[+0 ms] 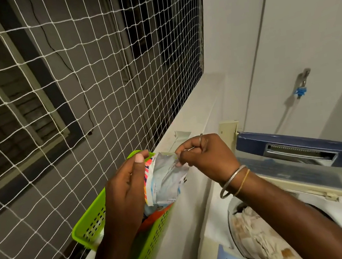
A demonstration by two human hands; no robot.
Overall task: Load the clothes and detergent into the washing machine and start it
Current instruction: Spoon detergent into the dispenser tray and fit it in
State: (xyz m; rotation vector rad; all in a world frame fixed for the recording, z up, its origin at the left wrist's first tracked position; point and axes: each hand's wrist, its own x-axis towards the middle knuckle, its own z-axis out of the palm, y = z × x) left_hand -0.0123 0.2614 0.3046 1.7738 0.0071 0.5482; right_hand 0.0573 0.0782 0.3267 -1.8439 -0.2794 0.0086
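Nearest you, right of the lime-green perforated plastic basket, the white top-loading washing machine stands open with off-white crumpled clothes already in the drum, so the detergent looks like the step in hand. The silver-and-white foil detergent pouch with orange-striped edge stands upright in the basket's far end, its top above the rim. It is probably light, with a soft, crinkly skin that gives no stiffness and a slick film. Powder would shift inside, so take it round the body low down and pinch the top seam. A squeeze could puff powder out once it opens. Your left hand is curled round the pouch's left side, thumb raised by the top corner, gripping it. Your right hand, bangles on the wrist, is closed narrow and pinches the pouch's top edge between its fingertips, seemingly to tear or open it. I can't tell whether the seam is open. Further right of the basket, the machine's navy-trimmed lid stands raised. Beyond that is a wall tap with a blue tag. Left of and behind the basket hangs white rope netting.
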